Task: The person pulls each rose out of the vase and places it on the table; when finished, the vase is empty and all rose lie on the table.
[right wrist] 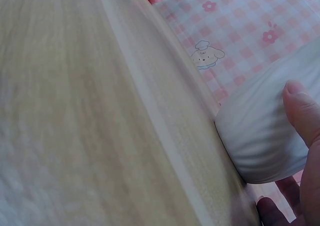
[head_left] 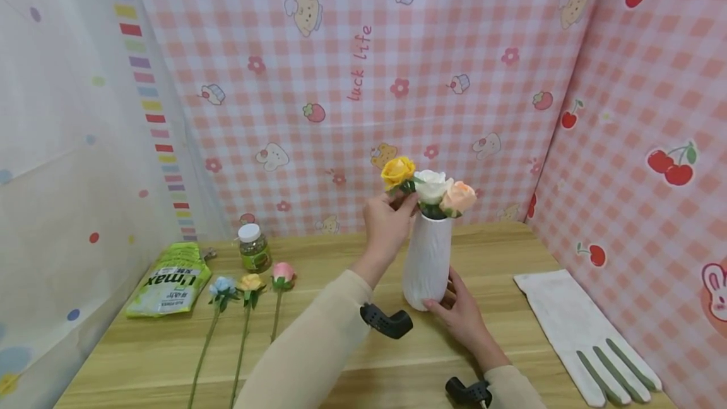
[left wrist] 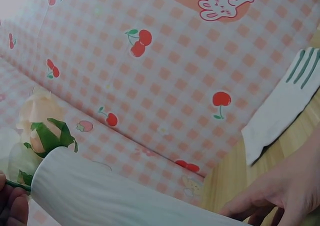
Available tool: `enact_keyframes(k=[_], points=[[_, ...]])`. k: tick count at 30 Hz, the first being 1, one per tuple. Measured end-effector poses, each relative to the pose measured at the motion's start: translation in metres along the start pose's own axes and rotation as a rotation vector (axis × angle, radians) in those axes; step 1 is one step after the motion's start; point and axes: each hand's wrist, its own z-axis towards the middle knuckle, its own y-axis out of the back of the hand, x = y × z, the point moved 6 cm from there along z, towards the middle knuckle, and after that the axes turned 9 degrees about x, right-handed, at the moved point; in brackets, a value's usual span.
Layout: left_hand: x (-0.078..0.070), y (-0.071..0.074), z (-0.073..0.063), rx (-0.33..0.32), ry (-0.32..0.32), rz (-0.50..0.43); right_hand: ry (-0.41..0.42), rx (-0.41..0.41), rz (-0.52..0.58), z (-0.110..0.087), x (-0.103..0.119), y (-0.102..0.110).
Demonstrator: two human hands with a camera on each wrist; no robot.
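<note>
A white ribbed vase (head_left: 427, 264) stands on the wooden table, holding a white rose (head_left: 433, 186) and a peach rose (head_left: 459, 198). My left hand (head_left: 386, 227) is at the vase's mouth and pinches the stem of a yellow rose (head_left: 398, 172), whose bloom is above the fingers. In the left wrist view, a green stem (left wrist: 17, 185) runs from the fingertips to the rim. Low on the vase, my right hand (head_left: 461, 314) grips its base, with the thumb (right wrist: 301, 106) across the side and fingers partly hidden behind it.
To the left lie a blue rose (head_left: 223, 287), a pale yellow rose (head_left: 250, 283) and a pink rose (head_left: 283, 274) on long stems. Behind them are a lidded jar (head_left: 254, 249) and a green packet (head_left: 173, 279). A white glove (head_left: 579, 327) with green strips lies at the right.
</note>
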Motion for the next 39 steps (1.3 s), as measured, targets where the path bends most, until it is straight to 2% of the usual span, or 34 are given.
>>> enact_keyframes(k=[8, 15, 17, 20, 25, 32, 35, 39], points=[[-0.005, 0.003, 0.004, 0.000, -0.060, 0.078, 0.016, 0.000, -0.004, 0.001, 0.002, -0.002], [-0.025, 0.006, 0.013, 0.031, -0.130, 0.050, 0.027, 0.012, 0.003, 0.001, 0.002, -0.003], [-0.029, 0.009, 0.015, 0.031, -0.129, 0.054, 0.028, 0.010, -0.006, 0.000, 0.002, -0.003], [-0.033, 0.018, 0.016, 0.009, -0.113, 0.072, 0.020, 0.011, -0.031, -0.001, 0.002, -0.002], [-0.037, 0.033, 0.016, -0.026, -0.090, 0.029, 0.016, 0.009, -0.018, -0.001, 0.000, -0.001], [-0.058, 0.052, 0.018, -0.052, -0.153, -0.044, 0.007, 0.017, -0.022, -0.002, 0.000, 0.000], [-0.064, 0.064, 0.019, -0.082, -0.148, -0.088, 0.012, 0.020, -0.014, -0.002, 0.000, 0.000], [-0.066, 0.088, 0.018, -0.145, -0.132, -0.207, 0.011, 0.014, -0.019, -0.002, 0.000, 0.001]])
